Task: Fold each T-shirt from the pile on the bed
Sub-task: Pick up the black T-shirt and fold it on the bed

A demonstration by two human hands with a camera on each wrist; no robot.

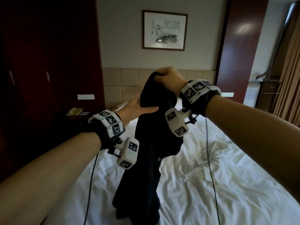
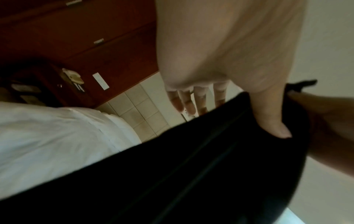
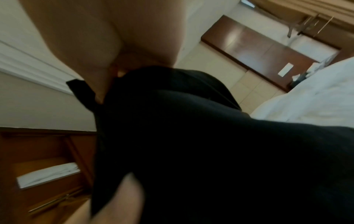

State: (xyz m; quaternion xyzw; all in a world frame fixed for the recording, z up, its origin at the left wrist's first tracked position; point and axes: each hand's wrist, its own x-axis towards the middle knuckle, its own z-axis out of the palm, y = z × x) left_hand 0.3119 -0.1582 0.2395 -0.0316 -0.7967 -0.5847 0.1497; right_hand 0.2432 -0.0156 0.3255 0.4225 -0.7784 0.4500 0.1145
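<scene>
While held aloft over the bed [image 1: 227, 184], one dark T-shirt [image 1: 151, 143] hangs in a loose, bunched column, its lower end trailing onto the white sheet near the bed's near edge. Right hand [image 1: 168, 77]: fingers curled tight round the shirt's top edge, gripping it at the highest point. Left hand [image 1: 138, 108]: fingers straight and spread behind the cloth, thumb laid flat across its front a little lower down; the left wrist view shows the thumb pressing the fabric and the other fingers extended, not clenched, so this reads as steadying or feeling for an edge, not a firm hold. Progress, as judged: early. Shirt is not yet spread flat, and no fold shows in it. No pile and no folded shirts appear in view, so how many remain cannot be told. Left to do for this item: find shoulders or hem, lay flat on the sheet, fold.
</scene>
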